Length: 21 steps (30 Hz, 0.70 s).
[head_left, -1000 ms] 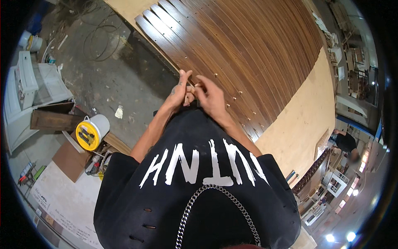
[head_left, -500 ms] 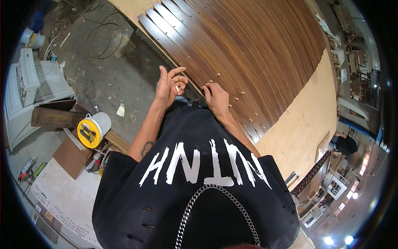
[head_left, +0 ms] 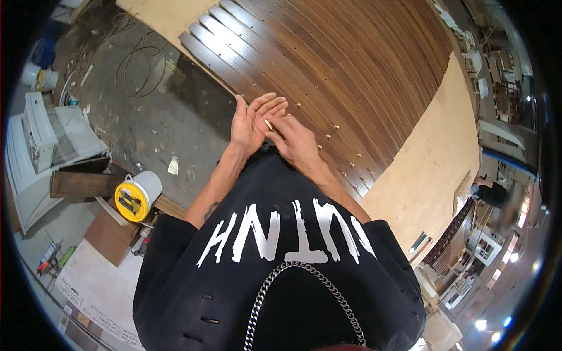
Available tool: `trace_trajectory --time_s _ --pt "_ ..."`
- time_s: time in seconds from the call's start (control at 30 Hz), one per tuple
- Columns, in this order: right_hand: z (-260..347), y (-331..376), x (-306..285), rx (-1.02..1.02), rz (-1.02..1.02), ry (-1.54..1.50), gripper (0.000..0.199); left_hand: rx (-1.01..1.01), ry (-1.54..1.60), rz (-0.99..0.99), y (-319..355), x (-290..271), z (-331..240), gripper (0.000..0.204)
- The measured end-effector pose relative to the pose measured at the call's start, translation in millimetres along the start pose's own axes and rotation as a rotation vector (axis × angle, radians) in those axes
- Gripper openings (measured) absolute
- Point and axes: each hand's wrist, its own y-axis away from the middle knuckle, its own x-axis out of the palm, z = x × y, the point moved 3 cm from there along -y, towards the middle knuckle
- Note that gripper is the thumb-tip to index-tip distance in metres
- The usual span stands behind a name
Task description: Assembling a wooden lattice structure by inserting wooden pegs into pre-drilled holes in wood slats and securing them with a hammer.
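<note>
Left hand [head_left: 253,120] is held open, palm up, while the right hand [head_left: 293,140] pinches what looks like a small wooden dowel [head_left: 268,124] off it, hard to be sure at this size. Light, stiff and easy to fumble, so I'd grip it mid-length. Beyond, far and right, lies the dark slatted panel [head_left: 351,64] with more pegs sticking up.

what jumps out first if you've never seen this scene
First, the two hands at the centre: the left hand open, palm up, and the right hand picking a small pale peg from it. Behind them a big panel of dark wooden slats fills the upper middle, with pale pegs standing along it. At lower left a white bucket with a yellow lid stands on the dusty floor.
</note>
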Motion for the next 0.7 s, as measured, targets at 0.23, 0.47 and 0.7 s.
trace_trajectory --time_s 0.23,0.47,0.7 --pt "-26 2 1 0.053 -0.089 -0.169 0.013 -0.089 -0.008 -0.018 -1 2 13 0.082" --pt "-110 27 -41 0.888 -0.278 -0.735 0.015 -0.032 -0.482 -0.199 7 -17 9 0.073" --pt "-136 -31 -45 0.383 -0.178 -0.260 0.011 0.016 -0.655 -0.448 18 -23 -11 0.071"
